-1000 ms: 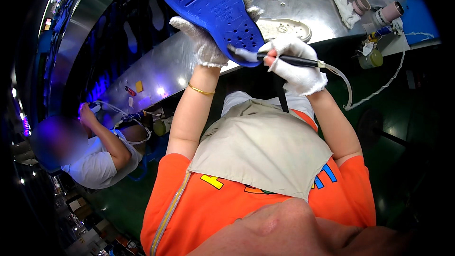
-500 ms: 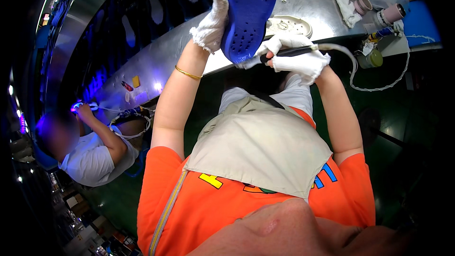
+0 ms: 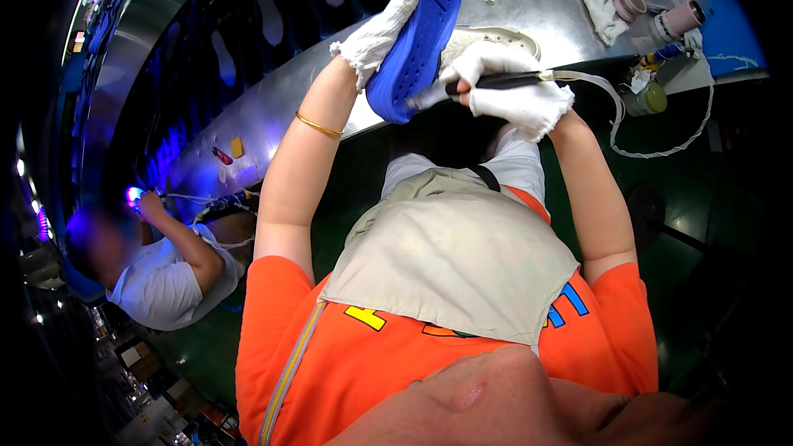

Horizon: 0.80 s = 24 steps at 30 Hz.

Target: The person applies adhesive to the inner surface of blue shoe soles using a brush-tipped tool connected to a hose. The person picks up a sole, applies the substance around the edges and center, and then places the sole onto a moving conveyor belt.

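A blue clog (image 3: 420,43) with holes in its toe is tilted over the near edge of the metal bench. My left hand (image 3: 382,31), in a white glove, grips it along its left side. In a white glove with bare fingertips showing, my right hand (image 3: 512,99) is closed around a brush (image 3: 504,80) with a black handle. A pale hose (image 3: 591,83) runs from the handle's back end. The brush's pale tip meets the clog's toe end. Behind my right hand, partly hidden by it, a cream-white clog (image 3: 496,35) lies on the bench.
The metal bench (image 3: 545,12) carries a spare white glove (image 3: 600,12) and pink cups (image 3: 629,5) at the right. A green-lidded jar (image 3: 650,99) sits near its edge. Dark trays with soles (image 3: 268,16) lie beyond. A co-worker (image 3: 169,277) sits at the left.
The blue clog has come lower and slightly left, turning so its side edge shows more. My left hand has tilted with it. My right hand keeps the brush at the toe end.
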{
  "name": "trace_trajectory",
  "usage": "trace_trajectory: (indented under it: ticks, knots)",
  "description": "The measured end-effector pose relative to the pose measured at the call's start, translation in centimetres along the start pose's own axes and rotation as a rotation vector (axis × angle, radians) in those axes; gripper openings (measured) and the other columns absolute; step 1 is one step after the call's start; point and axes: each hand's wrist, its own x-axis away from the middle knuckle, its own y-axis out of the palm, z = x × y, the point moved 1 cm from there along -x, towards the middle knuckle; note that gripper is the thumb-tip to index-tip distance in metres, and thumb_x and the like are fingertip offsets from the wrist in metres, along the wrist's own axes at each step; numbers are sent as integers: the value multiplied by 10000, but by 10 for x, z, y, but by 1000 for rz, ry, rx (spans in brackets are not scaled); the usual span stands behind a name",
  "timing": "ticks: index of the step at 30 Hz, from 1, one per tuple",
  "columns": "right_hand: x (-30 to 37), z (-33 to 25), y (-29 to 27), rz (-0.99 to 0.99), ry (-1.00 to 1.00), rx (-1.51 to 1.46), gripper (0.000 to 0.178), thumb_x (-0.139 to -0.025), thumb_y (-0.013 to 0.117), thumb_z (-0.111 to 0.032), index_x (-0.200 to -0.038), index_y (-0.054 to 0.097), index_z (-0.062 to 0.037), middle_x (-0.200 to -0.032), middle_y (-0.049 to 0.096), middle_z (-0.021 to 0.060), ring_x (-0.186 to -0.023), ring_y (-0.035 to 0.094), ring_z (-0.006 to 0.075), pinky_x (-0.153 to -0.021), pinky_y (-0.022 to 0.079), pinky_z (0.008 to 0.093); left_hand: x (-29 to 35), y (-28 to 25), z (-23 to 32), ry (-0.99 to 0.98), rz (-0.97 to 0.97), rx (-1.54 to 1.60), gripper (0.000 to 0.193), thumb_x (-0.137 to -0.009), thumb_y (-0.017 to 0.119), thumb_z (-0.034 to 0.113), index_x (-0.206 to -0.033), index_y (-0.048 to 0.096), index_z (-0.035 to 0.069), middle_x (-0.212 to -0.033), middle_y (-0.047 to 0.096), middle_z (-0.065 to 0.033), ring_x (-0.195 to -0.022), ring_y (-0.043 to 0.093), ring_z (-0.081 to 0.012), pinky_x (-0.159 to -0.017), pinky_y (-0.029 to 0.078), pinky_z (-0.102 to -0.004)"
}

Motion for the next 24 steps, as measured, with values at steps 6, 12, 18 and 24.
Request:
trace_trajectory:
  ticks: [6, 12, 18, 24]
  knots:
    - [-2, -4, -6, -26, 108, 285, 111, -724, 634, 11, -824, 596, -19, -889, 612, 60, -775, 591, 122, -726, 505, 252, 3, 1, 5, -29, -2, 12, 866, -744, 475, 750, -1259, 507, 55, -1012, 620, -182, -806, 649, -230, -641, 571, -339]
    - [-9, -6, -17, 124, 91, 130, 102, -711, 633, -8, -795, 594, -50, -871, 615, 23, -770, 569, 102, -711, 486, 239, 5, -1, 5, -36, 14, -35, 861, -751, 460, 753, -1241, 512, 47, -1011, 619, -179, -819, 647, -234, -680, 563, -347]
    - [-6, -5, -26, 29, 66, 197, 112, -719, 638, -17, -822, 598, -34, -830, 611, 28, -772, 582, 103, -716, 491, 243, 14, -4, 14, 82, 109, 26, 855, -763, 448, 746, -1258, 491, 50, -1043, 609, -178, -889, 636, -240, -770, 547, -356]
    - [2, -22, -24, 214, 49, 129, 182, -753, 653, 15, -912, 573, -27, -903, 601, 42, -831, 578, 95, -745, 487, 239, 24, -37, -2, 601, 113, 506, 738, -836, 433, 661, -1292, 442, 81, -1222, 545, -134, -1067, 578, -269, -889, 513, -387]
